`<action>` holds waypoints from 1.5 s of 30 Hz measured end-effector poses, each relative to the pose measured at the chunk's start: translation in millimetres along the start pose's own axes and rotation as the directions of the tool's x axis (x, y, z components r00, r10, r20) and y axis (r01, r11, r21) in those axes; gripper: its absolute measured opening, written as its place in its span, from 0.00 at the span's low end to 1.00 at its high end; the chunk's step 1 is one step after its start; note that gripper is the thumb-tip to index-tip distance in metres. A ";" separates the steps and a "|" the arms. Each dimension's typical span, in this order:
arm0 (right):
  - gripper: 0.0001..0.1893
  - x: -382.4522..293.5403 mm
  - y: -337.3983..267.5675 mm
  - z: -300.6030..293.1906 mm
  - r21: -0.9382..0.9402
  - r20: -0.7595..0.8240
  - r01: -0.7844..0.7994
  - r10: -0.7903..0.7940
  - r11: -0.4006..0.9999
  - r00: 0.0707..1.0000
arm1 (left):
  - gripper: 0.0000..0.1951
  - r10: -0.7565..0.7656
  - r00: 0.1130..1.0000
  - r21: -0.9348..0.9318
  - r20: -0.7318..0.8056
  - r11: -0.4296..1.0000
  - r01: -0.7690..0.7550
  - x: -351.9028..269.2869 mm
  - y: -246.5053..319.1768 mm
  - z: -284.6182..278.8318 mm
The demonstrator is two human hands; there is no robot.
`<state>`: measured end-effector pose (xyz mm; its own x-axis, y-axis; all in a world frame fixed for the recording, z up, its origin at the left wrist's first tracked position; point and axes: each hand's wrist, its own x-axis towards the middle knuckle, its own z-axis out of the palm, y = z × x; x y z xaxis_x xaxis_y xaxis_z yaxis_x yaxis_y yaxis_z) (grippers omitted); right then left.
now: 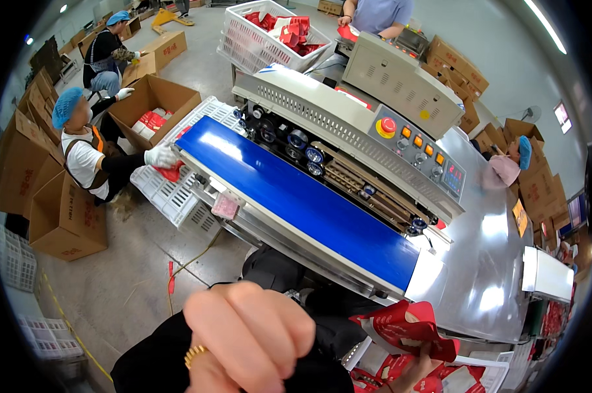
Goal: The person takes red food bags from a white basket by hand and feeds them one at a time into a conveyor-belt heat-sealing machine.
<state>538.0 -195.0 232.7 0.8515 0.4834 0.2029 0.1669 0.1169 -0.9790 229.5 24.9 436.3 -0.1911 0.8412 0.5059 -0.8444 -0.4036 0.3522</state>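
Close to the camera, my left hand (244, 334) is curled into a loose fist, with a gold ring on one finger; its inside is hidden from view. At the lower right my right hand (426, 361) grips a red and white food pouch (408, 326) by its lower part. Beneath that pouch, a white plastic crate (497, 368) holds several more red pouches (431, 383). Before me stands a continuous band sealing machine (296, 115) with a bare blue conveyor belt (296, 204), rollers along its side, a red emergency button (387, 125) and lit orange switches.
A steel table (487, 275) adjoins the belt on the right. At the belt's far left end, a co-worker's gloved hand (161, 156) is over a white crate (170, 196) beside an open cardboard box (183, 98). Other people, a second sealer (399, 83) and a pouch-filled crate (261, 46) stand beyond.
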 end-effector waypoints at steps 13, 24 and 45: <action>0.14 -10.6 2.7 19.5 0.022 0.049 -0.042 0.041 0.999 0.998 | 0.10 0.100 0.894 0.053 0.437 0.989 -0.137 15.3 7.6 -19.7; 0.14 -8.1 0.1 38.9 -0.002 0.077 -0.088 0.088 0.996 0.993 | 0.13 0.183 0.852 -0.109 0.490 0.983 -0.149 17.2 -2.8 -32.0; 0.15 -10.3 10.3 48.5 -0.066 0.084 -0.112 0.117 0.992 0.990 | 0.13 0.187 0.769 -0.138 0.611 0.982 -0.130 33.0 -13.1 -28.2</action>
<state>506.8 -156.7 221.4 0.8207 0.5647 0.0877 0.1031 0.0046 -0.9947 220.2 68.1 426.2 0.0004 0.3514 0.9362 -0.8733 -0.4560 0.1715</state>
